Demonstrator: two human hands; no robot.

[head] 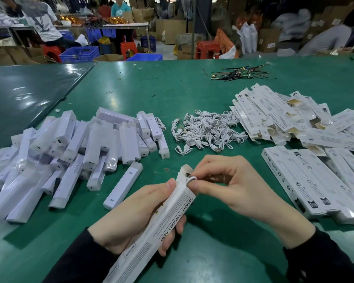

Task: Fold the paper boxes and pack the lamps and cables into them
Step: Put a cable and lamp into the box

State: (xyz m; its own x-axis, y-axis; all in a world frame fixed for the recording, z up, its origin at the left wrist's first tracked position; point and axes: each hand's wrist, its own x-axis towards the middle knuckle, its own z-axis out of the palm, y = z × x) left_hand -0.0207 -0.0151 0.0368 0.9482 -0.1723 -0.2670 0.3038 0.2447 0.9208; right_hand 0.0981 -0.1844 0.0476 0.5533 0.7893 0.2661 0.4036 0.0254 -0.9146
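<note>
At lower centre, the left hand [135, 217] grips the paper box [151, 237], its long axis running up-right, while right hand [231, 184] fingertips pinch a white cable [191, 179] at its open top end.

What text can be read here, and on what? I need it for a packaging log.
"SMART SENSOR LAMP": held box, gripped by left hand.
"SMART SENSOR LAMP": flat box in pile.
"CE FC RoHS": finished box.
Small print elsewhere: too blurred.
</note>
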